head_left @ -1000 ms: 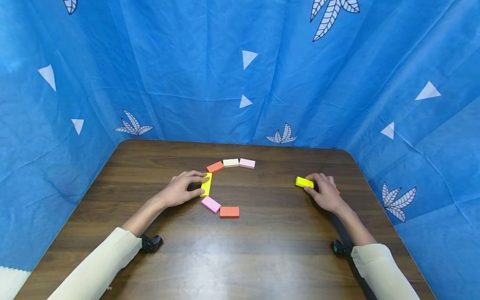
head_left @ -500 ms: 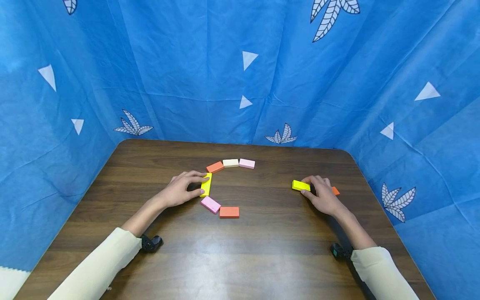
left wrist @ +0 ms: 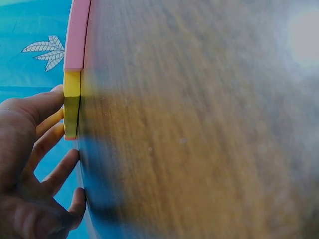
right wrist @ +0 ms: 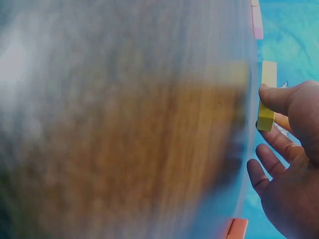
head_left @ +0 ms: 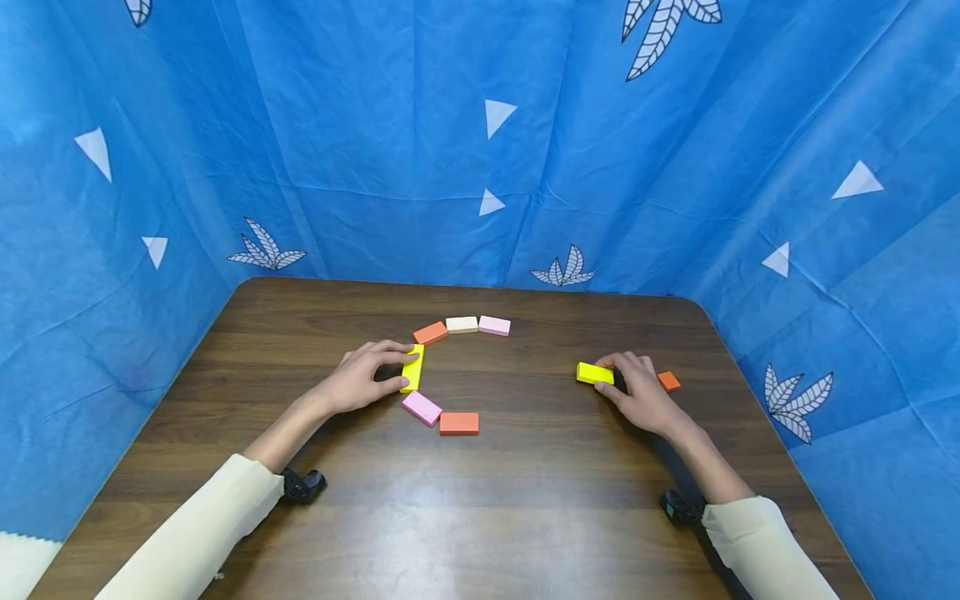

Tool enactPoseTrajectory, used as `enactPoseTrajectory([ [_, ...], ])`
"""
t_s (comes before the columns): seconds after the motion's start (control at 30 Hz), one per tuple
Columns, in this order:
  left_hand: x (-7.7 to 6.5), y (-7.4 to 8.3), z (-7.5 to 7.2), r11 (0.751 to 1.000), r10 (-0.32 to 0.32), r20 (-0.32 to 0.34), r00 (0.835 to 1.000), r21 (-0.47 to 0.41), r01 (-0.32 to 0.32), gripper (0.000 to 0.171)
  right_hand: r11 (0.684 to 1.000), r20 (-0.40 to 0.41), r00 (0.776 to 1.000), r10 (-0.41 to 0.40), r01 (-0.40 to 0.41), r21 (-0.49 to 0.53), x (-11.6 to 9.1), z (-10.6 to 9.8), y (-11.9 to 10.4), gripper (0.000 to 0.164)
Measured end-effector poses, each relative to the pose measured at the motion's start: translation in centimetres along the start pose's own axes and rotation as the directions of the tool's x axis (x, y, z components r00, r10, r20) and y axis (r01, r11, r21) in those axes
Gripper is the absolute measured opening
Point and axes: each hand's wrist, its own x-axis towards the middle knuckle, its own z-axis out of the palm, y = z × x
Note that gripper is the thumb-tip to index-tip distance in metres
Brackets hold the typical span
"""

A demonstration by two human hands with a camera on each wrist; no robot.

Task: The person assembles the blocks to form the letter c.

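At the left of the brown tabletop, my left hand (head_left: pixel 369 377) holds a flat yellow block (head_left: pixel 412 369), thumb near its front end and fingertips near its back end. A pink block (left wrist: pixel 77 35) adjoins it in the left wrist view. On the right, my right hand (head_left: pixel 639 390) pinches another yellow block (right wrist: pixel 268 74) between thumb and fingers. That block hangs just above the table, with a gap under it in the right wrist view. Behind this hand lies an orange block (head_left: pixel 669 381).
Around the left yellow block runs a curved row: an orange block (head_left: pixel 431 333), a cream block (head_left: pixel 461 325) and a pale pink block (head_left: pixel 494 326) behind, a red-orange block (head_left: pixel 459 423) in front. A blue patterned curtain (head_left: pixel 375 150) borders the table (head_left: pixel 480 517).
My right hand has moved left and slightly nearer with its yellow block, uncovering the orange block behind it. My left hand has stayed in place on its block.
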Motion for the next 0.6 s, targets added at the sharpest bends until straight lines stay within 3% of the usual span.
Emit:
enactPoseTrajectory([
  [0.6, 0.0, 0.2, 0.0, 1.000, -0.003, 0.002, 1.000, -0.003, 0.003, 0.050, 0.998, 0.038, 0.998, -0.060, 0.059, 0.017, 0.0, 0.6, -1.5, 0.031],
])
